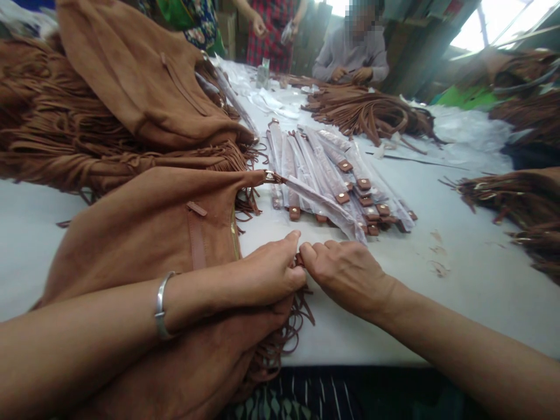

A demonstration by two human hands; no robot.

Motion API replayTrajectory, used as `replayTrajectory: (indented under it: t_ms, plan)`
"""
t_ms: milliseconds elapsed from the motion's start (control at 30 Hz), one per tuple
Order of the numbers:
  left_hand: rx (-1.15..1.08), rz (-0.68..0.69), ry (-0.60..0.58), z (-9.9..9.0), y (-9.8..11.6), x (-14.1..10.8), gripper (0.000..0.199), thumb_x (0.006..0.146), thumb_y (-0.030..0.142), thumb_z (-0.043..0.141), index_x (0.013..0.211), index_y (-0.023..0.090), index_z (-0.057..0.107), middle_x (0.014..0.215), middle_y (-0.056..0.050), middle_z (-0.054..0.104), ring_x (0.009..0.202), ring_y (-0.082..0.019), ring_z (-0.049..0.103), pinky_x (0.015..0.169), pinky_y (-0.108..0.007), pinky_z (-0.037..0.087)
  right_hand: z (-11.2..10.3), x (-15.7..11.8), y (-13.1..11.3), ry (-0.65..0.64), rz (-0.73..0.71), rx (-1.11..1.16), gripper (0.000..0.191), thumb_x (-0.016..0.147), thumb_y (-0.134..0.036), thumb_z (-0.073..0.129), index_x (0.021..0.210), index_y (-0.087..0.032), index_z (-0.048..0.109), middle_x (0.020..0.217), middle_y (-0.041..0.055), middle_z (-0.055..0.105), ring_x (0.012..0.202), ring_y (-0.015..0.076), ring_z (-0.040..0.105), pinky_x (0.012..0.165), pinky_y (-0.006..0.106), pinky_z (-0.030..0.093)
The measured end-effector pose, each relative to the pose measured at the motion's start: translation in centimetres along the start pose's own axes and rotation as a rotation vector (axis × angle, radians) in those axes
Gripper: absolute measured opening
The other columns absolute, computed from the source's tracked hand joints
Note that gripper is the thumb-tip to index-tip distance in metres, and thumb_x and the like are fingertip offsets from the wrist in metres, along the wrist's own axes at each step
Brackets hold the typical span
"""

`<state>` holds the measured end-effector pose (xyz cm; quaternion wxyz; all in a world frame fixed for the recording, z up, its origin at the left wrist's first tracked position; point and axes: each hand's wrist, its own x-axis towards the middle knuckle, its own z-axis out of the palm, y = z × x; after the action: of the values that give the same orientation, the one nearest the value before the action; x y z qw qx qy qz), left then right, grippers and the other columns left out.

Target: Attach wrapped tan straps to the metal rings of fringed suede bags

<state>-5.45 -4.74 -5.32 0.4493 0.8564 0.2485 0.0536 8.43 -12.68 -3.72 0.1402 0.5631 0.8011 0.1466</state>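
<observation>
A brown suede bag (126, 233) with a zipper and fringe lies under my left forearm, which wears a silver bangle. My left hand (271, 268) is closed at the bag's near strap end, by the fringe. Right beside it, my right hand (343, 271) is closed too, its fingertips meeting the left ones over a small brown piece (299, 259) that is mostly hidden. From a metal fitting (271, 176) at the bag's far corner, a plastic-wrapped strap (326, 204) runs to the right, its end lying just beyond my right hand.
Wrapped straps (301, 157) with brown snap tabs lie in a pile beyond my hands. More fringed bags (144, 76) are heaped at the left, others (520, 204) at the right edge. Brown strips (367, 111) lie farther back, near a seated person (352, 52) and standing people.
</observation>
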Motion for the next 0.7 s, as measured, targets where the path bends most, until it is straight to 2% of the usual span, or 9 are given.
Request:
replayTrajectory:
  t_ms: [133,200,267,367,500,600,700]
  plan:
    - [-0.013,0.024,0.006,-0.9,0.2,-0.3,0.034,0.07,0.023,0.043,0.102,0.013,0.05,0.091,-0.006,0.059,0.08,-0.019,0.054,0.073,-0.028,0.044,-1.1,0.2,0.0,0.028,0.041,-0.002,0.012,0.082,-0.005,0.044,0.079,-0.015,0.05,0.063,0.0043,0.058,0.054,0.0201,0.053,0.048,0.029,0.01]
    - [-0.031,0.006,-0.07,-1.4,0.2,-0.6,0.026,0.072,0.029,0.045,0.091,0.013,0.054,0.079,-0.003,0.059,0.072,-0.017,0.053,0.066,-0.026,0.042,-1.8,-0.1,0.1,0.098,0.055,-0.025,0.012,0.083,-0.007,0.045,0.076,-0.016,0.049,0.061,0.0036,0.055,0.053,0.0195,0.051,0.048,0.03,0.01]
    - [-0.072,-0.005,-0.194,-1.7,0.1,-0.7,0.026,0.074,0.035,0.045,0.081,0.013,0.057,0.07,-0.002,0.057,0.066,-0.016,0.052,0.061,-0.025,0.041,-2.6,-0.6,0.2,0.168,0.061,-0.054,0.011,0.083,-0.009,0.046,0.075,-0.016,0.049,0.06,0.0033,0.053,0.052,0.0196,0.049,0.049,0.03,0.011]
    - [-0.138,0.012,-0.294,-1.6,0.0,-0.8,0.027,0.076,0.034,0.041,0.078,0.013,0.057,0.066,-0.001,0.056,0.065,-0.015,0.051,0.059,-0.024,0.04,-3.7,-1.1,0.1,0.185,0.039,-0.066,0.012,0.081,-0.008,0.047,0.073,-0.017,0.049,0.059,0.0035,0.052,0.052,0.02,0.047,0.049,0.031,0.012]
    - [-0.12,0.032,-0.245,-1.2,0.6,-1.5,0.025,0.077,0.027,0.037,0.082,0.013,0.057,0.073,-0.002,0.058,0.068,-0.015,0.051,0.063,-0.025,0.042,-4.8,-1.7,0.2,0.049,-0.071,0.025,0.009,0.082,-0.007,0.047,0.081,-0.015,0.052,0.064,0.0034,0.055,0.055,0.0195,0.049,0.049,0.03,0.017]
    - [-0.073,0.059,-0.217,-0.9,1.2,-2.2,0.025,0.078,0.026,0.036,0.085,0.013,0.057,0.081,-0.005,0.061,0.073,-0.017,0.053,0.07,-0.027,0.043,-5.7,-1.9,0.6,0.024,-0.207,0.037,0.011,0.083,-0.008,0.047,0.09,-0.014,0.052,0.067,0.0029,0.055,0.055,0.0192,0.05,0.049,0.029,0.019]
    - [-0.047,0.083,-0.167,-0.4,1.4,-2.5,0.025,0.08,0.025,0.036,0.089,0.014,0.056,0.089,-0.007,0.062,0.079,-0.018,0.055,0.076,-0.028,0.044,-6.8,-1.7,0.9,-0.027,-0.246,0.014,0.011,0.08,-0.006,0.048,0.083,-0.015,0.053,0.064,0.0028,0.056,0.052,0.0184,0.05,0.048,0.028,0.016]
